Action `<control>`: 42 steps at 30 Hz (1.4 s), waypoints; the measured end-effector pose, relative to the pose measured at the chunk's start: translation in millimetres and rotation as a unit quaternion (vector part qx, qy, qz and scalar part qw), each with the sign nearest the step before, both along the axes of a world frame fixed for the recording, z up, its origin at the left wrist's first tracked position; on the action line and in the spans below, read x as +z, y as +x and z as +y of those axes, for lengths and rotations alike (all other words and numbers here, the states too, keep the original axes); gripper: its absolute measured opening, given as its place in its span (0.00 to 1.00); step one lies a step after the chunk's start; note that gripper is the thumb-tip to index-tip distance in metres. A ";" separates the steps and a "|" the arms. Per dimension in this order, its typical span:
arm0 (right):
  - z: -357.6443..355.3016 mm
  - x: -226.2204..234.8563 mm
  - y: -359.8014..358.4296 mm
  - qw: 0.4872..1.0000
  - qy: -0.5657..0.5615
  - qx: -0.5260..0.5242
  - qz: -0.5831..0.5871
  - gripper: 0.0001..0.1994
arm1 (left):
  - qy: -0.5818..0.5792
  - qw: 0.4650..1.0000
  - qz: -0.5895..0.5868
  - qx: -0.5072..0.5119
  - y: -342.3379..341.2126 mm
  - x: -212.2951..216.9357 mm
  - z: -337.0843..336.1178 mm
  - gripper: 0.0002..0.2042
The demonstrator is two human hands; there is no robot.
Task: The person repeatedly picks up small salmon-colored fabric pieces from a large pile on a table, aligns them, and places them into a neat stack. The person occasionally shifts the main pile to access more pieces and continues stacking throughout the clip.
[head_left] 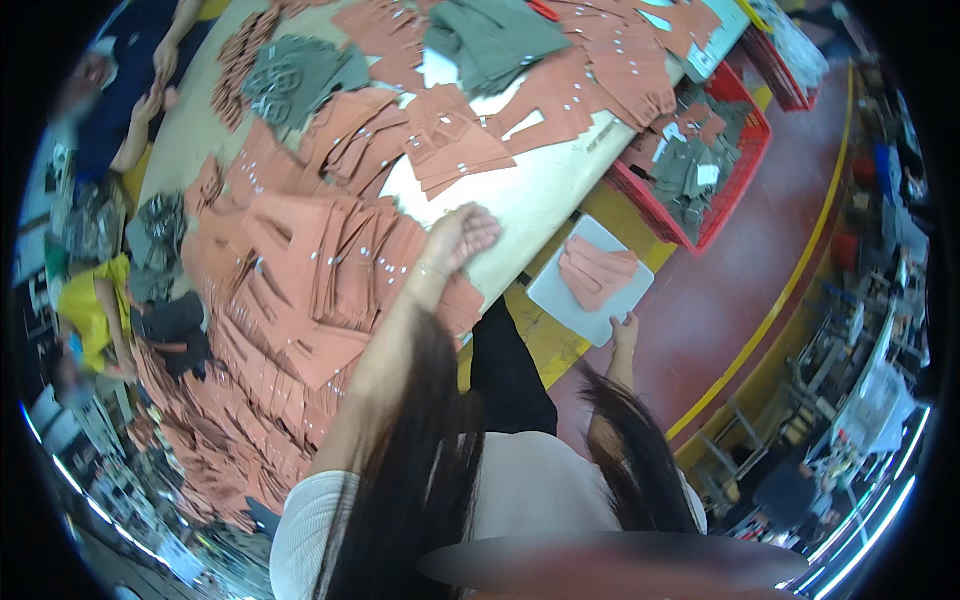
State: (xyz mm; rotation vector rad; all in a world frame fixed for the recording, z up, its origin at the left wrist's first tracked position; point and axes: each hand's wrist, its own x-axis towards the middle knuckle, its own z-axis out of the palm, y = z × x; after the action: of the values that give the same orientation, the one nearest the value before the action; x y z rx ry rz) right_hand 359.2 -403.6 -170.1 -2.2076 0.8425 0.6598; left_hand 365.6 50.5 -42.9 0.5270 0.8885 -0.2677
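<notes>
My left hand [465,237] is over the table edge, palm partly turned up, its fingers loosely curled with nothing visible in them. Beside it, stacks of cut salmon-coloured fabric pieces [290,240] with small white tags cover much of the table [545,215]. With my right hand [625,331] I grip the near edge of a white tray [560,300], held out past the table's edge. A small stack of salmon fabric pieces [597,272] lies in the tray.
Grey-green fabric stacks [495,40] and a tied grey-green bundle [300,78] lie farther back. A red crate [757,150] of fabric pieces stands right of the table. Two co-workers are on the left, one in a yellow top [90,310], one in dark clothing [120,70].
</notes>
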 end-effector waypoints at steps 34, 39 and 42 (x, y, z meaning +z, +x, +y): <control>514.9 189.4 -203.6 0.582 0.212 0.727 -0.298 0.12 | 0.122 0.915 0.161 0.350 -590.5 109.1 -89.5 0.16; 521.4 174.7 -207.4 0.563 0.089 0.733 -0.371 0.26 | 0.102 0.903 0.163 0.385 -619.6 103.6 -93.3 0.17; 528.3 165.4 -205.6 0.574 0.062 0.734 -0.358 0.30 | 0.097 0.902 0.155 0.392 -621.7 101.1 -84.7 0.16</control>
State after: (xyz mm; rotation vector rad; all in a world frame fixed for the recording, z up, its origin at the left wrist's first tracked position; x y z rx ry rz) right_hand 153.6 124.8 -4.6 -2.2467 -1.6200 0.3108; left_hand -256.1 -34.2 58.1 0.2721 1.3753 0.4938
